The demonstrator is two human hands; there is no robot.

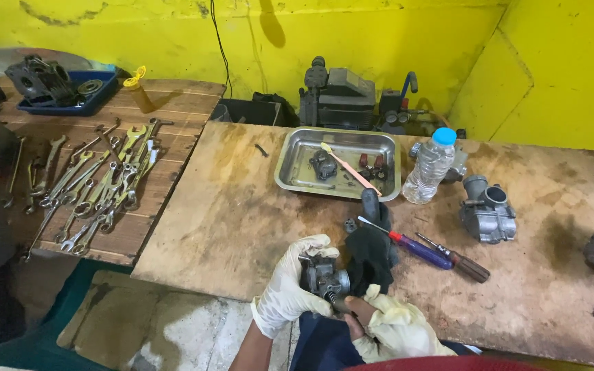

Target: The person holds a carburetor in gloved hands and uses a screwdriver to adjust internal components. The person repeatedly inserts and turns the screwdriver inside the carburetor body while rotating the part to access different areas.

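Leftmost, on the slatted side desk [173, 103], a spread of wrenches [91, 189] lies far from my work, with a blue tray of parts [70, 93] and a small yellow bottle [137, 89] at its far edge. Nearer the middle, my left hand [290, 285], gloved white, has its fingers [314, 247] curled closed round the grey carburettor body [324, 275], held just off the near edge of the main desk [242, 206]. To do this step well I judge the left grip should stay firm and low, so the casting cannot twist. Right of it, my right hand [390, 326], in a yellowish glove, is closed on a dark tool handle [342, 304] whose tip meets the carburettor's underside; whether it sits in a screw head I cannot tell. I would keep the tool square to the part and press in before turning. Just beyond, a black rag [372, 251] lies on the desk. Far of it sits a steel tray [297, 175] with small parts. Further right lie two screwdrivers [434, 254], a water bottle [431, 165], and a second carburettor [487, 213].
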